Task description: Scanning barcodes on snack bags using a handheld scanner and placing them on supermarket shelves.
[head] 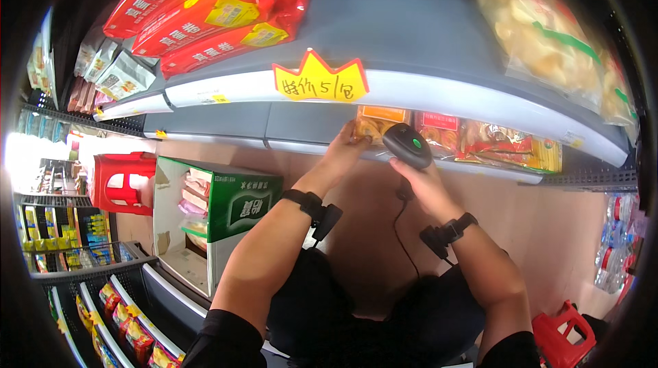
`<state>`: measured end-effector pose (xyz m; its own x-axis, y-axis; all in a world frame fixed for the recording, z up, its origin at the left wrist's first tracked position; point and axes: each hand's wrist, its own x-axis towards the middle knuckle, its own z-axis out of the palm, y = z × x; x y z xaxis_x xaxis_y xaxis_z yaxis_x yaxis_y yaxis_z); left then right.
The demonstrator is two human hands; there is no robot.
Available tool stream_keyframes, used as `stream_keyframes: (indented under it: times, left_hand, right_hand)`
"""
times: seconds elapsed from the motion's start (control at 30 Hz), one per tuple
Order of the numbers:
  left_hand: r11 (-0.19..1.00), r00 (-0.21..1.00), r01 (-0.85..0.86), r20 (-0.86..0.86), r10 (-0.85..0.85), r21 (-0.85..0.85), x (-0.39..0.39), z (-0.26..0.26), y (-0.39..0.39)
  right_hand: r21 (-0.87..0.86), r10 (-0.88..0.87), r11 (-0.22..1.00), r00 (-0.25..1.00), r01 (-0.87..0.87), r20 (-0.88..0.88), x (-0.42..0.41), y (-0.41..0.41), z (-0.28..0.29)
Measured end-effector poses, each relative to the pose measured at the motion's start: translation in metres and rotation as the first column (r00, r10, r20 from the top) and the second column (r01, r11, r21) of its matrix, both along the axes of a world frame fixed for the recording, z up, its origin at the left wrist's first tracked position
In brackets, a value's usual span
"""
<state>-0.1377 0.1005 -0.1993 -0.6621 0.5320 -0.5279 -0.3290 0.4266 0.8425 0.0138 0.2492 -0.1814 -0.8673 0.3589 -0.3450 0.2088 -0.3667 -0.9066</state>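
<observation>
My right hand (422,177) grips a black handheld barcode scanner (407,144), its head over the lower shelf and a cord (396,229) trailing down from it. My left hand (345,149) has its fingers and thumb on the left edge of an orange-labelled snack pack (371,128) on that shelf. The scanner covers part of this pack's right side. Just right of it lie a red-labelled pack (438,134) and several clear-and-red snack packs (493,144). Black straps with small devices sit on both wrists.
Red egg-roll bags (216,18) and clear snack bags (552,54) lie on the upper shelf (390,23), whose white edge carries a yellow crown-shaped price sign (320,80). On the left stand an open green-and-white carton (247,208) and a red plastic stool (123,183). Another red stool (565,334) is lower right.
</observation>
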Motion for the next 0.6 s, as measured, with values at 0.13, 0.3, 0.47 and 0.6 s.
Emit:
stream_keyframes:
  times: [0.13, 0.3, 0.47, 0.6]
  left_hand:
    - [0.997, 0.988, -0.068, -0.145, 0.061, -0.04, 0.005, -0.008, 0.005]
    - [0.953, 0.85, -0.257, -0.506, 0.145, -0.158, -0.007, -0.005, -0.016]
    - [0.974, 0.815, -0.219, -0.56, 0.148, -0.061, -0.005, 0.013, -0.02]
    - [0.976, 0.83, -0.206, -0.515, 0.215, 0.074, 0.001, 0.059, -0.019]
  right_hand:
    - [0.108, -0.035, 0.994, 0.999, 0.032, 0.022, 0.0, 0.005, -0.001]
    - [0.474, 0.113, 0.875, 0.994, -0.097, -0.005, 0.004, 0.001, 0.009]
    - [0.481, 0.476, 0.697, 0.845, -0.531, 0.243, 0.019, -0.004, -0.002]
    - [0.604, 0.593, 0.509, 0.759, -0.613, 0.27, 0.02, -0.015, 0.008]
